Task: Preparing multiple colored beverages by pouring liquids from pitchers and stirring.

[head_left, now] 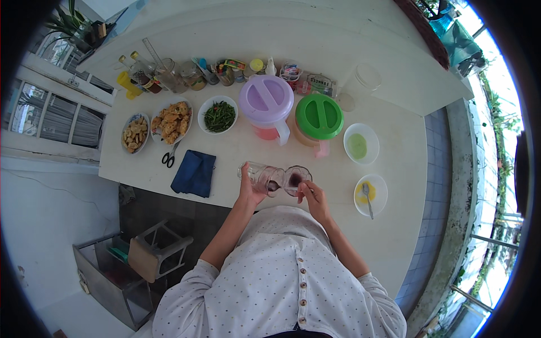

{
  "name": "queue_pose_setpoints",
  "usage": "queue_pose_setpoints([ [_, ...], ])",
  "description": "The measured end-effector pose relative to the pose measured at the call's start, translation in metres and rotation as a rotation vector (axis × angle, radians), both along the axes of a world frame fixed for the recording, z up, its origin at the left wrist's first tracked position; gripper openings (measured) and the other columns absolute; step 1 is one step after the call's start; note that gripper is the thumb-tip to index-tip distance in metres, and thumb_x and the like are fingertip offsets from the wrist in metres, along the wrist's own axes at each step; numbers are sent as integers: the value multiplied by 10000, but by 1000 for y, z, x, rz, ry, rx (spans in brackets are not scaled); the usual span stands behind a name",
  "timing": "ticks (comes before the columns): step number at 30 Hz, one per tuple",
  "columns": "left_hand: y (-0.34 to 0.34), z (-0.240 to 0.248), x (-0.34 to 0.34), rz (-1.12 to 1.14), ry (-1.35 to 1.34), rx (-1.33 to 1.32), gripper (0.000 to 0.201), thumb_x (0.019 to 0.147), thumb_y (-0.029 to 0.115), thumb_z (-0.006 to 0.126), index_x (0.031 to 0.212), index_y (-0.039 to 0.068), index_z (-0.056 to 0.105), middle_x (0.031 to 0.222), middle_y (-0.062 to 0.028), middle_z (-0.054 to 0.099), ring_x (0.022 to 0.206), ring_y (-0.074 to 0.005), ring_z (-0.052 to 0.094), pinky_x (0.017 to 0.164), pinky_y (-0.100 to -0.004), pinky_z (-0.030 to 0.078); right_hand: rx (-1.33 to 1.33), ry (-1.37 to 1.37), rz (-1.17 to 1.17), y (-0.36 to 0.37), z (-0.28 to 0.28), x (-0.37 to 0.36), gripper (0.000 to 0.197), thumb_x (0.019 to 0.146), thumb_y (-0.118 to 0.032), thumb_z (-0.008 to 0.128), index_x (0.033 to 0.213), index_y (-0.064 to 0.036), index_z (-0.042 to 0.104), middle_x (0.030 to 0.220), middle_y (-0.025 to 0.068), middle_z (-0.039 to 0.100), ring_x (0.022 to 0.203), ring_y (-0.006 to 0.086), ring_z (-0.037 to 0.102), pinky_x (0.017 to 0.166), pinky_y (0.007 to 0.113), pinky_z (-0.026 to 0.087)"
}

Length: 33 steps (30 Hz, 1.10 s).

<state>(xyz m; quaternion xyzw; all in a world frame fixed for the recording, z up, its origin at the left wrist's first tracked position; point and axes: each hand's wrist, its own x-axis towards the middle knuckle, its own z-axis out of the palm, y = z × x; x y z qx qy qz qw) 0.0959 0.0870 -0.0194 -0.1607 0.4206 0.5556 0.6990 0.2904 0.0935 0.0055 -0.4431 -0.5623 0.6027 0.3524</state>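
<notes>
My left hand (251,190) is wrapped round a clear glass jar (261,173), tipped on its side with the mouth to the right. Dark red contents show near that mouth. Just right of it stands a scalloped glass cup (303,171) with something dark red in it. The fingers of my right hand (315,200) are closed in a pinch on a slim spoon (288,188), whose handle crosses the cup toward the jar's mouth. The spoon's tip is hard to make out.
Beyond my hands stand a purple-lidded pitcher (266,101) and a green-lidded pitcher (319,117). Right are bowls with green (362,143) and yellow liquid (378,209). Left lie a blue cloth (193,173), scissors (169,158) and food plates (153,138). Jars and bottles (194,76) line the wall.
</notes>
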Motion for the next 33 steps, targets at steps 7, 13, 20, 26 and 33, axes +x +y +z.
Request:
queue_pose_setpoints([
  [7,-3,-11,-5,-28,33,3,680,697,625,507,1086,68,471,959,-92,535,828,-216,535,727,-403,424,207,-214,-18,1,3,-1,180,889,-114,421,804,7,524,682,75,533,564,131,512,537,251,413],
  [13,-3,-24,-11,-10,-29,-33,713,680,689,470,1077,98,463,884,-70,533,766,-220,508,637,-400,420,310,-236,101,7,11,4,132,860,-61,434,781,3,516,675,79,505,545,153,492,522,273,401],
  [20,-1,-20,-8,57,-43,-219,767,652,672,534,1141,99,392,986,-85,488,794,-242,528,694,-420,415,718,-407,33,14,23,12,29,786,-57,526,782,-61,555,739,40,571,642,222,542,584,317,364],
  [26,-3,-37,-18,160,-243,-280,860,619,650,581,1186,61,315,948,-100,490,854,-263,547,772,-440,404,565,-304,45,11,20,14,42,797,-54,520,789,-34,556,749,66,570,636,212,543,565,305,383],
  [33,-6,-31,-18,108,-271,-180,869,614,612,602,1164,6,310,823,-83,526,860,-260,551,814,-438,399,246,-83,-51,9,15,10,187,894,-91,415,791,17,527,713,63,515,549,108,472,520,227,383],
])
